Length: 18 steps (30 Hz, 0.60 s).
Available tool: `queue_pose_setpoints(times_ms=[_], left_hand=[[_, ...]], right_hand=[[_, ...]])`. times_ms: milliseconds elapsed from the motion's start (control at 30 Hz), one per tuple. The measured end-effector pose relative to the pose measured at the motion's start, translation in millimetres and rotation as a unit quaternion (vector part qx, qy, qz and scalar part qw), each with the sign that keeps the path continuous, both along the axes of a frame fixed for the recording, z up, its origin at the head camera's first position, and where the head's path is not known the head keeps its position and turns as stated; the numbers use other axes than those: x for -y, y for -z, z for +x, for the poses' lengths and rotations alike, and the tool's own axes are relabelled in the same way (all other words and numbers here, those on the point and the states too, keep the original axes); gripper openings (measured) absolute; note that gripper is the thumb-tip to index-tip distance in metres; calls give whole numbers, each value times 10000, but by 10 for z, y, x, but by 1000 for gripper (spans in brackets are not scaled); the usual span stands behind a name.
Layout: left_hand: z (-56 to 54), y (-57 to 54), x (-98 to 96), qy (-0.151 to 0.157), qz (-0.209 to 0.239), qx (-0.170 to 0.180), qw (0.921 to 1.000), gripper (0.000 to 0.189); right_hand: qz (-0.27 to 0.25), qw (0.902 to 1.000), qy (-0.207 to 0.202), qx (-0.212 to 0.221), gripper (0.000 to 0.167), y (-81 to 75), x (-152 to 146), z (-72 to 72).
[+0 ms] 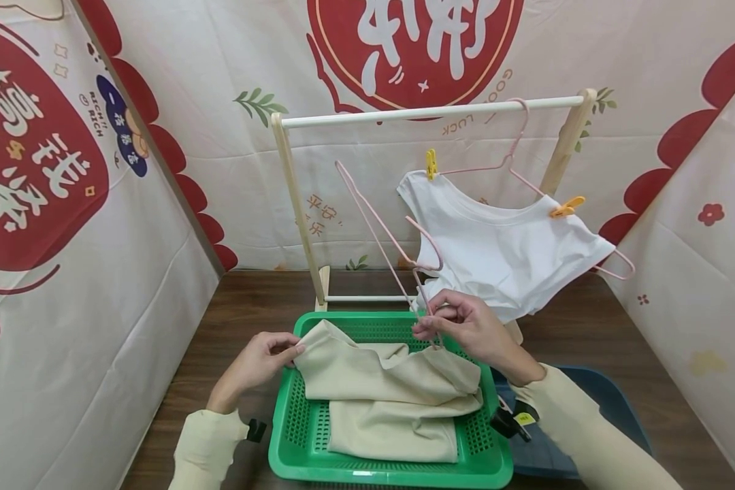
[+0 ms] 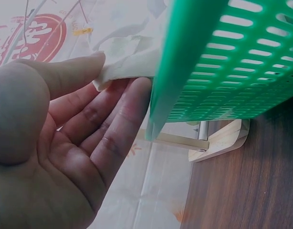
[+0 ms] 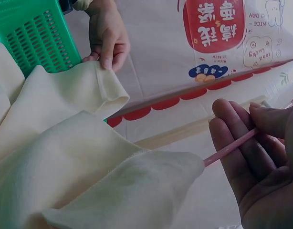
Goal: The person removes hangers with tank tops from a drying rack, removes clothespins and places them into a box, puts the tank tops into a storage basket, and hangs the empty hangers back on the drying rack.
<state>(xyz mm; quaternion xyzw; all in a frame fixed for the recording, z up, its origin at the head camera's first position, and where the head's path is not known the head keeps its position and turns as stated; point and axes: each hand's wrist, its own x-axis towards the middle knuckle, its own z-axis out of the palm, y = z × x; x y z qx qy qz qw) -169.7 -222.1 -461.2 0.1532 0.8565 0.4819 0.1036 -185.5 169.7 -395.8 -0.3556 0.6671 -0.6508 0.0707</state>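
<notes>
A pale beige garment [image 1: 392, 381] lies partly folded in a green basket [image 1: 282, 435]. My left hand [image 1: 266, 361] pinches its left corner between thumb and fingers at the basket's rim; the left wrist view shows the cloth [image 2: 127, 57] at the fingertips. In my right hand [image 1: 465, 327] is a pink hanger [image 1: 380, 224], pinched by its wire. One end of that hanger is inside the garment, where the fabric [image 3: 175, 176] drapes over the wire in the right wrist view. The hanger's hook points up, tilted, above the basket.
Behind the basket stands a drying rack [image 1: 429, 114] with wooden legs. A white shirt [image 1: 496, 238] hangs there on another pink hanger, held by yellow clothespins [image 1: 431, 165]. A dark blue basin [image 1: 600, 408] is under my right forearm. Printed cloth [image 1: 220, 61] surrounds the dark wooden table [image 1: 239, 299].
</notes>
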Motion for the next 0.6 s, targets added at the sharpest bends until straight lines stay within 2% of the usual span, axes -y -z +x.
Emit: queue_pose_setpoints(times_ms=[367, 600], left_hand=[[1, 2, 23, -189, 1, 67, 9998, 25], [0, 9, 32, -299, 6, 82, 9995, 26]], right_hand=[[-458, 9989, -136, -42, 7, -93, 46, 42], [-774, 9962, -327, 221, 3, -160, 72, 73]])
